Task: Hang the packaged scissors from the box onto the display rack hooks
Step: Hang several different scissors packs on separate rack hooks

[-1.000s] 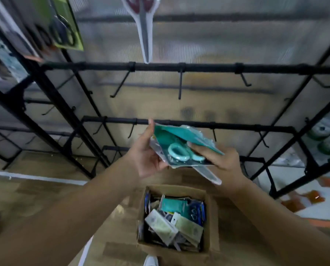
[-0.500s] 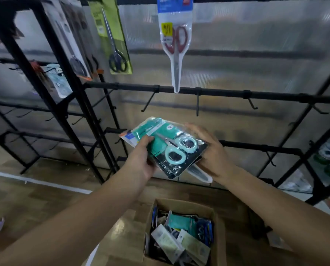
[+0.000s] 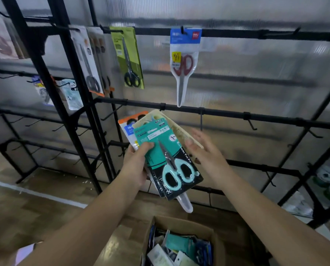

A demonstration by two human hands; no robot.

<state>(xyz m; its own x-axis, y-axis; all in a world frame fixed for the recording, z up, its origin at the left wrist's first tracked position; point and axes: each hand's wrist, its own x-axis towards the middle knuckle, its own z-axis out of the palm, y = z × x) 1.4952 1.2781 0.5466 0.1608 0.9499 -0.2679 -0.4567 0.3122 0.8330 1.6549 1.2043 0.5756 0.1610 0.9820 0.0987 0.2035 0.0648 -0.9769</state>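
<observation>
teal-and-black scissors pack [image 3: 161, 150], lime-green pack [image 3: 128, 54], blue-topped pack [image 3: 185, 36] with red handles, black rack [image 3: 227, 113], brown box [image 3: 181, 224]

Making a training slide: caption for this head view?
Left hand grips fanned scissor packs, right hand open beside them.

Two hands were in view, left hand [image 3: 134, 166] and right hand [image 3: 205, 152]. One cardboard box [image 3: 181, 225] stood below. On the display rack [image 3: 227, 113], at least six packs hung; the fanned stack [image 3: 160, 150] showed at least three.
</observation>
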